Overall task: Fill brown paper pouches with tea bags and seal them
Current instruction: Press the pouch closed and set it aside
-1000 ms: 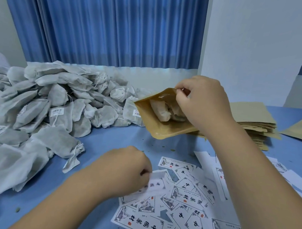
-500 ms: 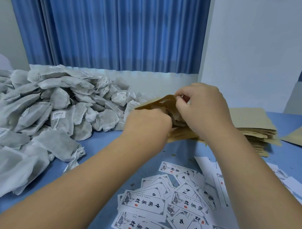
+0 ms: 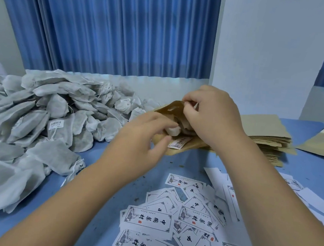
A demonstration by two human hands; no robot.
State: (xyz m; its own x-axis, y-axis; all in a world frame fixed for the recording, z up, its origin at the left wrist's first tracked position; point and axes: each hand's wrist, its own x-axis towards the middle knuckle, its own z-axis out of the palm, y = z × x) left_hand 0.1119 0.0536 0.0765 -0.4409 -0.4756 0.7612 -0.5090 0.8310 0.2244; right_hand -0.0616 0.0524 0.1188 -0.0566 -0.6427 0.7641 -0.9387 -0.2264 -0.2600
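Left hand point(image 3: 142, 138) apparently at pouch point(image 3: 168, 108) mouth

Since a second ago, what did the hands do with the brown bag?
The left hand went up from the printed cards to the mouth of the brown pouch, and one card now lies in the opening. Whether the fingers still touch it is unclear. The right hand kept pinching the pouch's top edge. The tea bag pile and the stack of empty pouches stayed put.
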